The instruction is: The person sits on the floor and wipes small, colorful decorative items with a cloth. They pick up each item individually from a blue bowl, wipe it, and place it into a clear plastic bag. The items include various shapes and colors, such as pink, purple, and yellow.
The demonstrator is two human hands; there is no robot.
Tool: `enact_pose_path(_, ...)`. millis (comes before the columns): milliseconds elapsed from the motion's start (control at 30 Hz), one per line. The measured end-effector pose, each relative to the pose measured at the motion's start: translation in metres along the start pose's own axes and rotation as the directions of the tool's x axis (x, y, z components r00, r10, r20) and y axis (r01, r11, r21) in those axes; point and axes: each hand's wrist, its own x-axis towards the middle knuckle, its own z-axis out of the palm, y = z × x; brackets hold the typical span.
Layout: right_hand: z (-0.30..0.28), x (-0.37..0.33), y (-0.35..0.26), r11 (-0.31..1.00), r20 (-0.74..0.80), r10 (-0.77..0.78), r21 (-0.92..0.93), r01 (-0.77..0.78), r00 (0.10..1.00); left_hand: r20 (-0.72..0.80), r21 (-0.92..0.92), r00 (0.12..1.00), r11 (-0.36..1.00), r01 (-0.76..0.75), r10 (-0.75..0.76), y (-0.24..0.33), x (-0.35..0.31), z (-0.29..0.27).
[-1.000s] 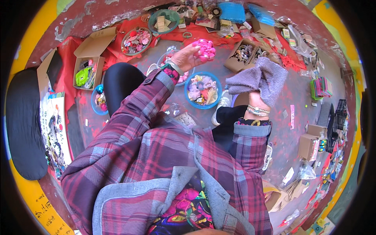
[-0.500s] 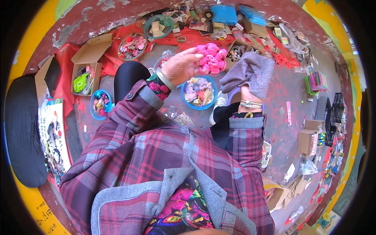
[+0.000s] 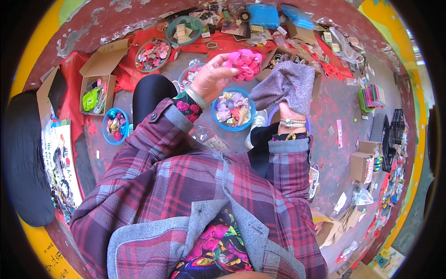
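Note:
My left hand [image 3: 212,76] pinches a bright pink fabric flower [image 3: 245,64] between thumb and fingers, held up above the floor. Close to its right, my right hand [image 3: 289,110] is closed on a greyish-purple cloth [image 3: 290,86], which drapes over and hides most of the fingers. The cloth's left corner hangs near the flower but apart from it. Below the flower stands a blue bowl [image 3: 214,122] filled with pale lilac, pink and cream pieces. Partly behind my left hand is another clear bowl [image 3: 182,77] with pinkish things in it.
At the left are an open cardboard box [image 3: 97,93] with a green item and a small blue bowl [image 3: 106,132] of shiny trinkets. Farther off stand a round tray [image 3: 153,55] and a teal bowl [image 3: 184,29]. Colourful baskets [image 3: 370,98] and a cardboard box [image 3: 360,167] lie right.
The flower has turned in my left hand and shifted slightly left. The cloth in my right hand has moved a little left and spread differently.

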Motion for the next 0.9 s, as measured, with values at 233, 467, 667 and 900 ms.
enact_pose_path(233, -0.003, 0.000, 0.006, 1.000, -0.004, 0.029, -0.003, -0.029, 1.000, 0.324, 0.731, 0.809, 0.413, -0.543, 0.491, 0.007, -0.009, 0.009)
enact_pose_path(467, 0.019, -0.007, 0.007, 0.996, -0.060, 0.035, -0.086, -0.040, 0.998, 0.669, 0.729, 0.546, -0.300, -0.616, 0.504, 0.012, -0.020, 0.025)
enact_pose_path(667, 0.021, -0.003, 0.006, 0.993, -0.049, 0.076, -0.088, -0.080, 0.996, 0.643, 0.750, 0.540, -0.304, -0.588, 0.543, 0.009, -0.020, 0.026)
enact_pose_path(900, 0.018, -0.004, 0.005, 0.992, -0.026, 0.066, -0.107, -0.068, 0.997, 0.599, 0.760, 0.599, -0.142, -0.635, 0.531, 0.007, -0.016, 0.020)
